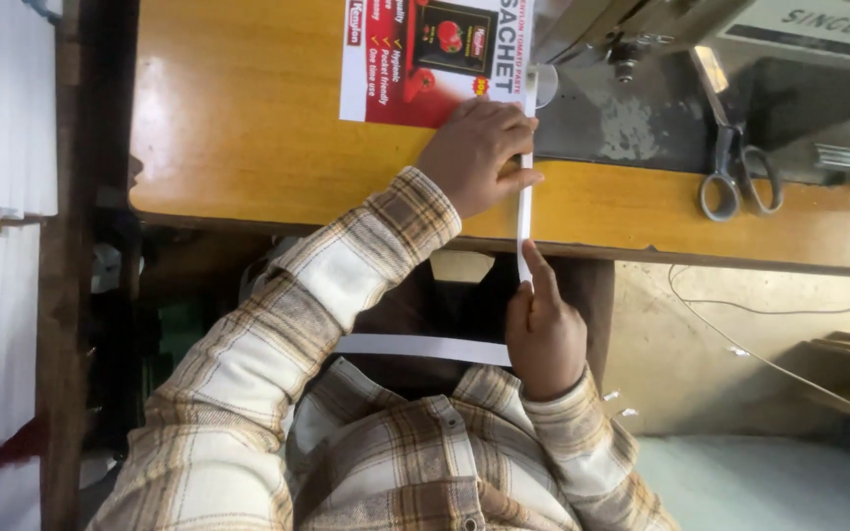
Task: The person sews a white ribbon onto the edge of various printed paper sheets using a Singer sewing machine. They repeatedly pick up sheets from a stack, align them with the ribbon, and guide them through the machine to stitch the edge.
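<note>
Left hand (479, 157) flat on counter (248, 128), fingers curled over white strip (523, 211), pressing it down at counter edge. Right hand (543, 329) below edge, thumb and forefinger pinching same strip's lower end; strip runs taut between hands, up toward sewing machine (740, 39). Second white band (420, 347) lies across lap beside right hand. Printed red-and-white sheet (395, 59) touches left hand's knuckles. Scissors (735, 167) well apart on counter. Plaid sleeves on both arms.
</note>
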